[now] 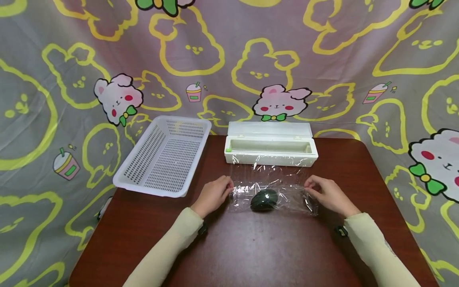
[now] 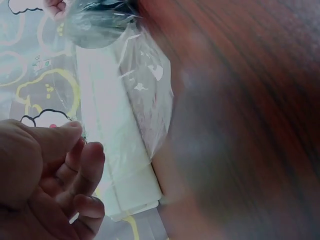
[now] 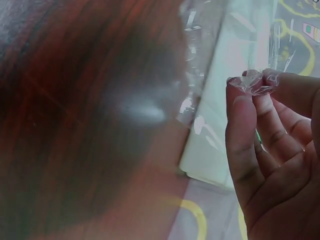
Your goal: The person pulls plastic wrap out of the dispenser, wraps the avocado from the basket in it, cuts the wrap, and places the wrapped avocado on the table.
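Note:
A sheet of clear plastic wrap [image 1: 290, 195] stretches between both hands, in front of a white wrap dispenser box [image 1: 271, 159] with its lid up. Under or within the film lies a dark green, glossy oval thing [image 1: 264, 200], perhaps an avocado; its exact kind is hard to tell. My left hand [image 1: 215, 194] pinches the film's left edge between thumb and forefinger. At the opposite edge, my right hand [image 1: 330, 194] pinches a bunched corner, clearest in the right wrist view between the fingertips [image 3: 242, 107]. The left wrist view shows the film [image 2: 147, 90] draping beside the box.
A white perforated plastic basket [image 1: 120, 179] stands on the left of the brown wooden table [image 1: 251, 255]. Behind the table and at its sides hangs a patterned cloth [image 1: 222, 36]. The dispenser box sits along the back edge.

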`<act>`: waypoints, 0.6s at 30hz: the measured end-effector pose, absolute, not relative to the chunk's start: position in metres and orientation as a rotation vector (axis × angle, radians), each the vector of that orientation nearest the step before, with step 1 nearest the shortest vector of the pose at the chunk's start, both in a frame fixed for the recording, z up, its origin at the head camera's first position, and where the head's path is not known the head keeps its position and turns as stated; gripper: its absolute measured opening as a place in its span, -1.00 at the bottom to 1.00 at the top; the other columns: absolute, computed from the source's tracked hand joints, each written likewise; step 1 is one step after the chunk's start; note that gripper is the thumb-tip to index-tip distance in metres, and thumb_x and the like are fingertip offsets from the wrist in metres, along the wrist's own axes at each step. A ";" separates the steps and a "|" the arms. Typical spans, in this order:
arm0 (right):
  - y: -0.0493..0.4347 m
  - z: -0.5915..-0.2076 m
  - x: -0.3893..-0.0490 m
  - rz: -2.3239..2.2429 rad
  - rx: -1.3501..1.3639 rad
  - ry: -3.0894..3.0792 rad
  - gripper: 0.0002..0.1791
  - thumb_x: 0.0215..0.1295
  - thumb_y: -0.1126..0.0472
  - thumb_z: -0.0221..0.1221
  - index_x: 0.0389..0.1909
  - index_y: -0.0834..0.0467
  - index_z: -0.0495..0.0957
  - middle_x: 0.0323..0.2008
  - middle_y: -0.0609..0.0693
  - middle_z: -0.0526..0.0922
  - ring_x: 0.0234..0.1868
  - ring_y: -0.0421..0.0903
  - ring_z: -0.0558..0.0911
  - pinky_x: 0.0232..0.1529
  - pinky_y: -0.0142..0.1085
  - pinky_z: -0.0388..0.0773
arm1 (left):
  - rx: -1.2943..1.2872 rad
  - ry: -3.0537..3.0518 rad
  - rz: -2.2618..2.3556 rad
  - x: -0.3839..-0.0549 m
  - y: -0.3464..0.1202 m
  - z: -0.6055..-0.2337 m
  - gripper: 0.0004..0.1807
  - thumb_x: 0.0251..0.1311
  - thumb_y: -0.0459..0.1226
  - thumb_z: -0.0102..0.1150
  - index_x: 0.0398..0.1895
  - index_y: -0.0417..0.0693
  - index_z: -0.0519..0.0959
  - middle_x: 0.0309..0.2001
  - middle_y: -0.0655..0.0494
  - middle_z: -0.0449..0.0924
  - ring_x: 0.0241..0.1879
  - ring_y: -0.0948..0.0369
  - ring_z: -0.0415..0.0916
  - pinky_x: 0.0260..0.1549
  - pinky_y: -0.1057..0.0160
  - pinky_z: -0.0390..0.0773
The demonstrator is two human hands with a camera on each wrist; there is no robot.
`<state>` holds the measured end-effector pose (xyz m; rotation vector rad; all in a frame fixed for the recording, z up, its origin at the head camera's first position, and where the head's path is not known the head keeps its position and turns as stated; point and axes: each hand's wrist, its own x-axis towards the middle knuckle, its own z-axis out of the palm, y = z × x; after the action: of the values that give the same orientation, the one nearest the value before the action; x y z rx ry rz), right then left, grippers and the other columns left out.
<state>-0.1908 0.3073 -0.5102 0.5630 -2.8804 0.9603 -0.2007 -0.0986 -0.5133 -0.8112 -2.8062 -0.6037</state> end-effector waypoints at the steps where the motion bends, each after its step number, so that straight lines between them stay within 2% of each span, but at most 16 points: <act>1: 0.307 -0.513 -0.192 0.964 0.555 -2.888 -0.86 0.31 0.33 0.37 -0.26 0.04 0.63 -0.39 -0.15 0.70 -0.39 -0.29 0.57 -0.33 -0.34 0.50 | -0.805 -2.814 -0.596 -0.201 -0.098 -0.514 -0.94 0.40 -0.26 0.29 -0.23 0.01 0.58 -0.29 0.16 0.59 -0.35 0.19 0.63 -0.34 0.11 0.66; 9: 0.306 -0.529 -0.195 0.961 0.540 -2.948 -0.85 0.27 0.30 0.40 -0.28 0.02 0.63 -0.44 -0.18 0.65 -0.44 -0.30 0.52 -0.36 -0.36 0.46 | -0.762 -2.875 -0.583 -0.206 -0.093 -0.522 -0.93 0.39 -0.24 0.29 -0.23 0.01 0.59 -0.27 0.13 0.61 -0.28 0.09 0.69 -0.30 0.03 0.68; 18: 0.302 -0.529 -0.198 0.895 0.502 -2.977 -0.85 0.26 0.23 0.43 -0.30 -0.02 0.64 -0.45 -0.23 0.66 -0.38 -0.24 0.56 -0.29 -0.23 0.45 | -0.751 -2.904 -0.610 -0.212 -0.093 -0.527 -0.92 0.40 -0.21 0.28 -0.22 0.02 0.58 -0.28 0.14 0.61 -0.26 0.09 0.68 -0.29 0.02 0.68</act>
<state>-0.1980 0.3016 -0.5287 0.5015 -2.9774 0.8948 -0.2124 -0.0931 -0.5270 -0.7506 -2.9043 -0.6096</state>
